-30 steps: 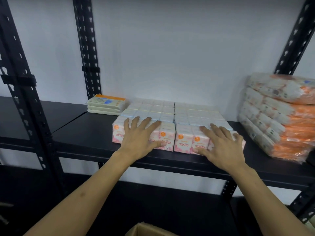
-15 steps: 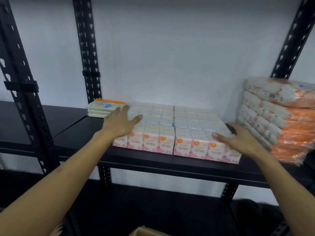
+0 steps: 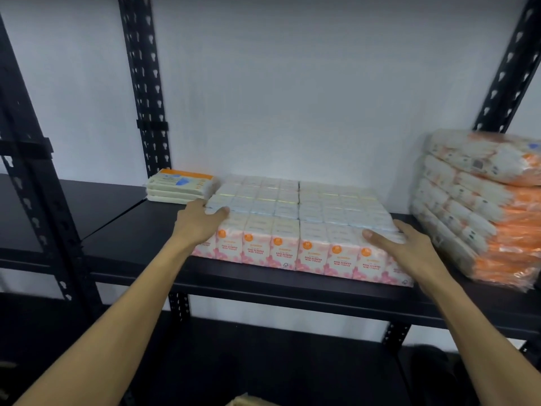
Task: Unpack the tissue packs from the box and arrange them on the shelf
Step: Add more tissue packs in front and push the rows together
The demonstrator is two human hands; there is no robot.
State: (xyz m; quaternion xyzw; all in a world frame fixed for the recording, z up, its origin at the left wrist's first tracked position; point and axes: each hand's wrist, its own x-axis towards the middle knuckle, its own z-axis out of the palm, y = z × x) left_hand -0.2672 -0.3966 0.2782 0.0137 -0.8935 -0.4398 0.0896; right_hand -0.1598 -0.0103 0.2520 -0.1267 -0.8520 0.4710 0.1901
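Several pink-and-white mini tissue packs point(image 3: 298, 227) stand in tight rows on the black shelf point(image 3: 140, 238), forming one flat block. My left hand point(image 3: 199, 224) rests against the block's left side, thumb lying over its top edge. My right hand point(image 3: 401, 244) lies with straight fingers on the block's right front corner. Only a sliver of the cardboard box point(image 3: 248, 401) shows at the bottom edge.
A short stack of yellow-white packs point(image 3: 178, 189) sits behind the block at the left. A tall leaning stack of orange-and-white packs point(image 3: 480, 206) stands at the right. Black perforated uprights point(image 3: 143, 83) frame the shelf; a lower shelf point(image 3: 263, 361) lies below.
Both hands left the front packs and spread outward: the left to the block's left side, the right to its right front corner. The camera has moved slightly closer.
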